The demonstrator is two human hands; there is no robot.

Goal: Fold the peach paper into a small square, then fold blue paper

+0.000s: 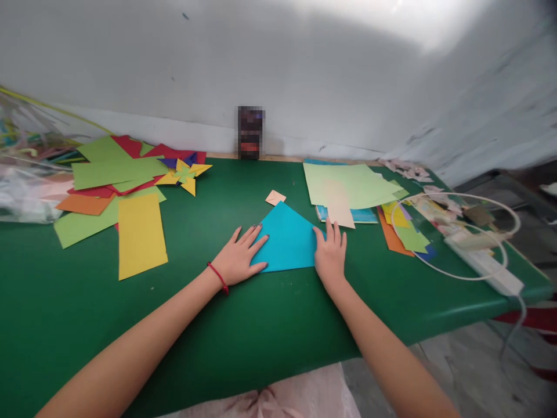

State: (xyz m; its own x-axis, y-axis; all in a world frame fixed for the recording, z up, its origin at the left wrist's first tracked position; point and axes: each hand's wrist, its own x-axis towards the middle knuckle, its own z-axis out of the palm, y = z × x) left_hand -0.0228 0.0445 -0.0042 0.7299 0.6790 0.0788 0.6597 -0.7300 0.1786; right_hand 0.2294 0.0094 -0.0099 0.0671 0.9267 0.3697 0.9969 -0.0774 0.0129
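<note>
Past the pale pink garment [324, 395] nearest the camera, a folded blue sheet [287, 241] lies on the green table [195, 337], the left hand [237, 255] open and spread flat over its left edge, the right hand [331, 255] loosely open, gripping nothing, against its right edge, with a dark upright object [251, 132] by the wall pixelated beyond reading.

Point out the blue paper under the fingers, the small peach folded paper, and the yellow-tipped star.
Blue paper [286, 241]: head view, middle of its upper face.
Peach folded paper [275, 198]: head view, middle of its top.
Yellow-tipped star [185, 173]: head view, its green centre.
</note>
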